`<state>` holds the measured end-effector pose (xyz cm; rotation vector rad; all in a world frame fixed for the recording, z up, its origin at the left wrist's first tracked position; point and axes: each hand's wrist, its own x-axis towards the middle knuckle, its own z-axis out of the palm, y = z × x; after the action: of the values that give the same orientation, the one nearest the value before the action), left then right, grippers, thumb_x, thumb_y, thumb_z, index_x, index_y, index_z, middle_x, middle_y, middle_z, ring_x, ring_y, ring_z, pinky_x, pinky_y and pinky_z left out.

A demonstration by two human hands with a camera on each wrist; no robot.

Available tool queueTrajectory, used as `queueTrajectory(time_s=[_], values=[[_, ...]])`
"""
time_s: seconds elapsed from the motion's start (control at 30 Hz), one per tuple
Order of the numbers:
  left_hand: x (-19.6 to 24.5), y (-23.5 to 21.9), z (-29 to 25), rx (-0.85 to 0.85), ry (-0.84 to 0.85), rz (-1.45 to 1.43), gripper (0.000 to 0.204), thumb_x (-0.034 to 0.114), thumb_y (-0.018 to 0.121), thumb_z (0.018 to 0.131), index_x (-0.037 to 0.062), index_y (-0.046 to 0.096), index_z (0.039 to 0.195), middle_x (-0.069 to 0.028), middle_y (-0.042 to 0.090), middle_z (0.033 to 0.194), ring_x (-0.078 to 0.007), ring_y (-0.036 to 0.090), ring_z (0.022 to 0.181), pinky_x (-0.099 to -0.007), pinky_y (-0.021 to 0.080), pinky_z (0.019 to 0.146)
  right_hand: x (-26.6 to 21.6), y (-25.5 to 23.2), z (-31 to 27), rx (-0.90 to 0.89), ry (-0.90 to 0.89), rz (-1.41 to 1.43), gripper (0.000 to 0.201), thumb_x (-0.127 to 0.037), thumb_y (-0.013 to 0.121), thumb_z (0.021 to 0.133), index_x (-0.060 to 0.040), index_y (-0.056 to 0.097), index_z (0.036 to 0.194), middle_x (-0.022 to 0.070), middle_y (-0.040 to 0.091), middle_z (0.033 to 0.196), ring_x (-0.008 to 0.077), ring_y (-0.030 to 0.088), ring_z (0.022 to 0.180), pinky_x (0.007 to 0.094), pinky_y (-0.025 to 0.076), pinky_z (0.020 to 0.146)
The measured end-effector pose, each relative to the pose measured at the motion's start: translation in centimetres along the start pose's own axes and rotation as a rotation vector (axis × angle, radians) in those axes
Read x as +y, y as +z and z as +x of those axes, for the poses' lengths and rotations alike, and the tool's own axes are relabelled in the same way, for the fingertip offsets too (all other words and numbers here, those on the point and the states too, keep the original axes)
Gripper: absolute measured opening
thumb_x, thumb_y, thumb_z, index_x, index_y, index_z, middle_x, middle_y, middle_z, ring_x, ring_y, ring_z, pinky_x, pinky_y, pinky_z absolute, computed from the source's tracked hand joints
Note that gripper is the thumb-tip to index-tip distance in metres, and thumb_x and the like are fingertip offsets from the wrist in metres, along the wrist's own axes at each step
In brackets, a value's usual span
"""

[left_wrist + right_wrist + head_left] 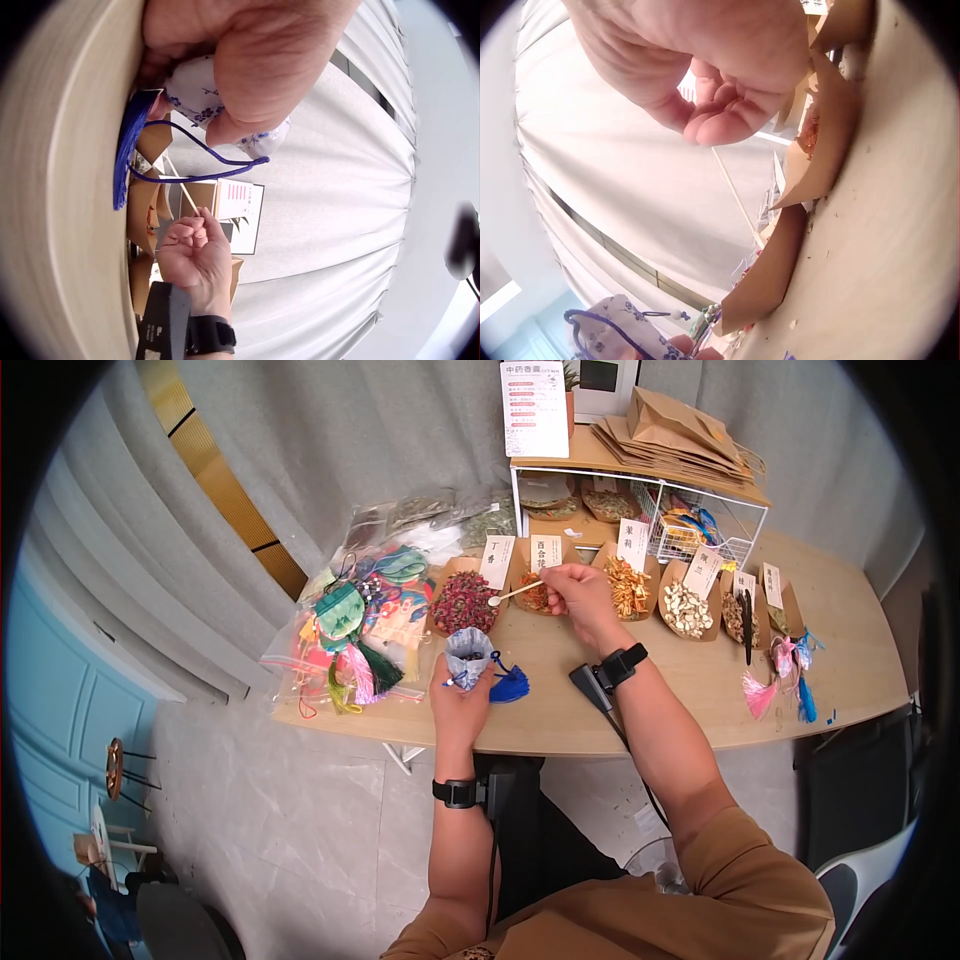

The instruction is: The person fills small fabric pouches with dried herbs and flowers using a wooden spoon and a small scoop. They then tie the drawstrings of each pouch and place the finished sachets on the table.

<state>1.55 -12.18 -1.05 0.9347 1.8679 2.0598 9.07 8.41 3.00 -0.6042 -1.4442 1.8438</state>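
My left hand [460, 710] grips a small white drawstring pouch [468, 652] with blue flowers, its mouth spread open and dark bits inside. A blue cord [199, 180] and a blue tassel [510, 685] hang from the pouch beside that hand. Between thumb and fingers my right hand [583, 600] pinches the end of a thin pale spoon [520, 592]. The spoon's bowl points left and overlaps the edge of a paper tray of dried rosebuds [464, 600] in the head view. Behind the right hand is a tray with orange-brown dried petals [535, 596].
More paper trays hold yellow-orange flowers [627, 588], white slices [687, 608] and brown bits, with label cards behind them. Black tongs [745, 625] lie on one. Plastic bags of tasselled sachets [350, 620] cover the table's left. A shelf [600, 452] with paper bags [670, 435] stands behind.
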Motion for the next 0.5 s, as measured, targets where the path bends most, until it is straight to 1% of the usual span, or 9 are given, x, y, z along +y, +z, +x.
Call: queueTrajectory(time_s=[0.07, 0.17, 0.27, 0.5], values=[[-0.06, 0.03, 0.05, 0.014, -0.029, -0.03, 0.023, 0.001, 0.068, 0.083, 0.0002, 0.058, 0.104, -0.0037, 0.065, 0.09, -0.0092, 0.059, 0.08, -0.0251, 0.049, 0.071, 0.34, 0.14, 0.02, 0.011, -0.028, -0.014, 0.012, -0.012, 0.069, 0.086, -0.0006, 0.066, 0.084, 0.0, 0.06, 0.066, 0.0057, 0.052, 0.051, 0.0198, 0.044, 0.046], [-0.12, -0.02, 0.06, 0.016, -0.038, -0.029, 0.023, 0.001, 0.068, 0.083, 0.0004, 0.058, 0.104, -0.0036, 0.065, 0.09, -0.0092, 0.059, 0.08, -0.0249, 0.049, 0.071, 0.39, 0.41, -0.07, 0.0, -0.037, -0.052, 0.012, -0.012, 0.069, 0.086, 0.0002, 0.067, 0.087, 0.0007, 0.062, 0.068, 0.0057, 0.053, 0.053, 0.0199, 0.045, 0.047], [-0.58, -0.08, 0.09, 0.017, -0.047, -0.043, 0.024, 0.001, 0.069, 0.083, 0.0006, 0.058, 0.104, -0.0037, 0.064, 0.091, -0.0092, 0.059, 0.081, -0.0247, 0.049, 0.071, 0.64, 0.53, 0.06, -0.058, -0.025, -0.1, 0.012, -0.012, 0.068, 0.087, 0.0006, 0.067, 0.088, 0.0016, 0.064, 0.07, 0.0062, 0.055, 0.054, 0.0199, 0.046, 0.049], [-0.71, -0.16, 0.14, 0.007, -0.057, -0.064, 0.026, 0.001, 0.068, 0.083, 0.0005, 0.057, 0.106, -0.0038, 0.064, 0.093, -0.009, 0.059, 0.082, -0.0246, 0.049, 0.071, 0.4, 0.65, -0.14, -0.095, -0.006, -0.063, 0.014, -0.012, 0.066, 0.088, 0.0013, 0.068, 0.088, 0.0019, 0.064, 0.07, 0.0073, 0.058, 0.057, 0.0207, 0.047, 0.051]])
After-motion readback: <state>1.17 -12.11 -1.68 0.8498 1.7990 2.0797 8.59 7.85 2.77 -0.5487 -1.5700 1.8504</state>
